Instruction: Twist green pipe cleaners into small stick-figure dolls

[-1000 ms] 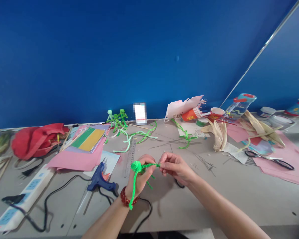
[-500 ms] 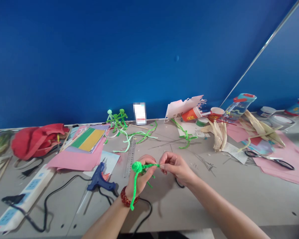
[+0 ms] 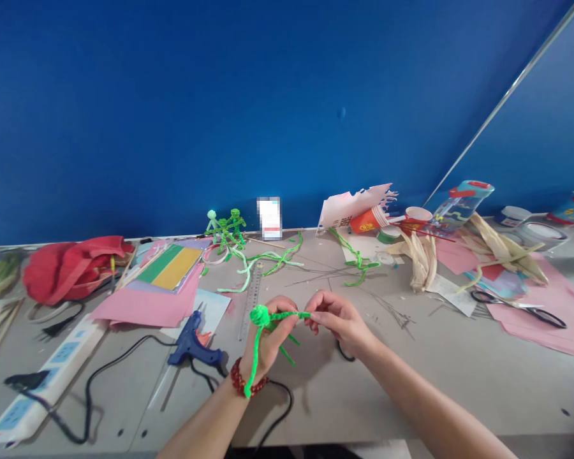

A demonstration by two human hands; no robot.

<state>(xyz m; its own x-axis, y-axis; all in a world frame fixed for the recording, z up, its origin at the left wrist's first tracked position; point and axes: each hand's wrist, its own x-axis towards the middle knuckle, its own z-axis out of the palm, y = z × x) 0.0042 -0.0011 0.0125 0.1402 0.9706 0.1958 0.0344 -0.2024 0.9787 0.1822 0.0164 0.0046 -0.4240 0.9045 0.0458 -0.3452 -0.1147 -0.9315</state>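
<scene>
A bright green fuzzy pipe cleaner [image 3: 287, 315] is coiled into a tight ball [image 3: 259, 315] at one end. My left hand [image 3: 268, 338] grips the piece near this ball, and a long tail hangs down past my wrist. Shorter green ends stick out below the hand. My right hand [image 3: 337, 320] pinches the stretched strand's far end between thumb and fingers. A red bead bracelet [image 3: 243, 380] circles my left wrist.
Near my left hand lie a blue hot glue gun [image 3: 191, 345] with a black cord and a steel ruler [image 3: 251, 301]. Pink paper [image 3: 143, 309], a white power strip [image 3: 48, 363], scissors [image 3: 519, 309], corn husks [image 3: 418, 261] and small green pipe-cleaner figures [image 3: 227, 226] are spread across the table.
The green ball has shifted slightly left and up, and the strand between my hands looks a little longer. My right hand has moved slightly right.
</scene>
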